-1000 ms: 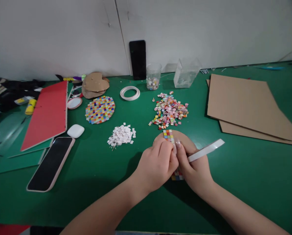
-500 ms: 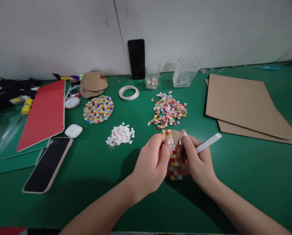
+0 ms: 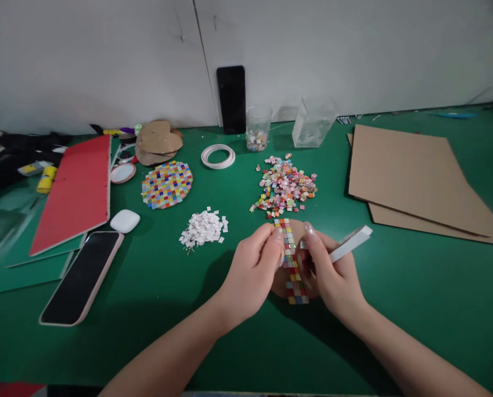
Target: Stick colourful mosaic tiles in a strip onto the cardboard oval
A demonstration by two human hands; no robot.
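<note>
A round brown cardboard disc (image 3: 278,284) lies on the table under both hands, with a band of coloured square mosaic tiles (image 3: 294,275) running down its middle. My left hand (image 3: 256,264) is closed over the disc's left part, thumb against the bent fingers; whatever it pinches is hidden. My right hand (image 3: 332,264), closed at the disc's right side, grips a white flat-sided stick-like tool (image 3: 351,243) that points up to the right. A small pale piece (image 3: 303,244) shows at its fingertips. Behind the disc lies a heap of coloured tiles (image 3: 285,184).
Left of the disc lie white paper squares (image 3: 205,227), a tiled disc (image 3: 167,184), a phone (image 3: 81,278) and a red board (image 3: 75,193). Behind stand a plastic cup (image 3: 258,129) and a clear box (image 3: 314,124), near a white tape roll (image 3: 217,157). Cardboard sheets (image 3: 403,176) lie right.
My left hand has shifted slightly left, off the tile band, uncovering more of it. My right hand stays nearly in place, with the white tool tilted a little differently.
</note>
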